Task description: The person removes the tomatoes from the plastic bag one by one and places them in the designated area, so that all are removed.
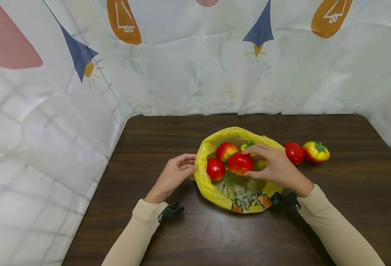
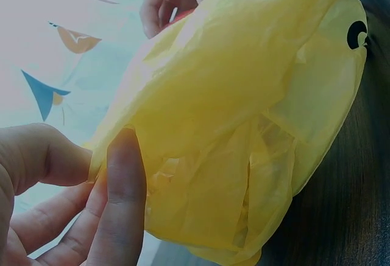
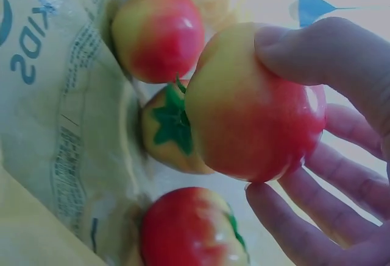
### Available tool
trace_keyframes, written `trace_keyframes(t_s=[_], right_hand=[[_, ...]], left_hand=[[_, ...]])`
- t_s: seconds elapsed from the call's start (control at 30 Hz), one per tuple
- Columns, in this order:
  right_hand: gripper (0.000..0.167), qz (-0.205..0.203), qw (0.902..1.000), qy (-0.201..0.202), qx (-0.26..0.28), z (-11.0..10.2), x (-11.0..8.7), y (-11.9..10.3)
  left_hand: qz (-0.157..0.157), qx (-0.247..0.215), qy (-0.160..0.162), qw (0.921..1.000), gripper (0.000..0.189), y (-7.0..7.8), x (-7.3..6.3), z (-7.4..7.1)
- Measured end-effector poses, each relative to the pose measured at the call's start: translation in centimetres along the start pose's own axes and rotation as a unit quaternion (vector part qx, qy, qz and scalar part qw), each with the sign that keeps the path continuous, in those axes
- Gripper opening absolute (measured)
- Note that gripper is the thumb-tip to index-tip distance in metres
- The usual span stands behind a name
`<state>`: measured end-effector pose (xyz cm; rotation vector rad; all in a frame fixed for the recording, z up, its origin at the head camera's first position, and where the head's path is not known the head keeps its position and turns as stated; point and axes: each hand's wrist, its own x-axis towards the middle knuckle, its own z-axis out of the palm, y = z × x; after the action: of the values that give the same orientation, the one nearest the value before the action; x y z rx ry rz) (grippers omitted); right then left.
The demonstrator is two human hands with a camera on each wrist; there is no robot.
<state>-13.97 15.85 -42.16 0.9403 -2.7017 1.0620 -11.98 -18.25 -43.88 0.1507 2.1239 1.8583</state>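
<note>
A yellow plastic bag [image 1: 212, 197] lies on the table with its mouth open upward. My left hand [image 1: 175, 175] pinches its left rim between thumb and fingers, as the left wrist view shows on the yellow film [image 2: 207, 95]. Inside the bag's mouth, my right hand [image 1: 275, 166] holds a red-and-yellow tomato [image 1: 240, 163], thumb on one side and fingers on the other [image 3: 256, 114]. Around it in the bag are a tomato [image 1: 216, 169] at left, another [image 1: 226, 151] behind, and one with a green calyx [image 1: 247, 146], partly hidden by my right hand.
Two more tomatoes, one red [image 1: 294, 153] and one yellow-red with a green calyx [image 1: 316, 152], lie on the dark wooden table [image 1: 355, 207] right of the bag. A white patterned curtain [image 1: 195, 81] hangs behind and along the left side.
</note>
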Motion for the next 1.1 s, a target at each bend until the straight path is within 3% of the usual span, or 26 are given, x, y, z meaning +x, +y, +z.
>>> trace_keyframes(t_s=[0.27, 0.8, 1.1], right_hand=[[0.06, -0.018, 0.9987, 0.045, -0.015, -1.1, -0.4, 0.2], [0.059, 0.002, 0.9976, 0.069, 0.0, -2.2, -0.7, 0.6], [0.063, -0.018, 0.9942, 0.106, 0.0, -3.6, -1.1, 0.3]], left_hand=[[-0.001, 0.001, 0.003, 1.0, 0.039, -0.1, 0.0, 0.2], [-0.008, 0.004, 0.004, 1.0, 0.039, 0.0, 0.0, 0.0], [-0.006, 0.003, 0.001, 1.0, 0.04, 0.0, 0.1, 0.0]])
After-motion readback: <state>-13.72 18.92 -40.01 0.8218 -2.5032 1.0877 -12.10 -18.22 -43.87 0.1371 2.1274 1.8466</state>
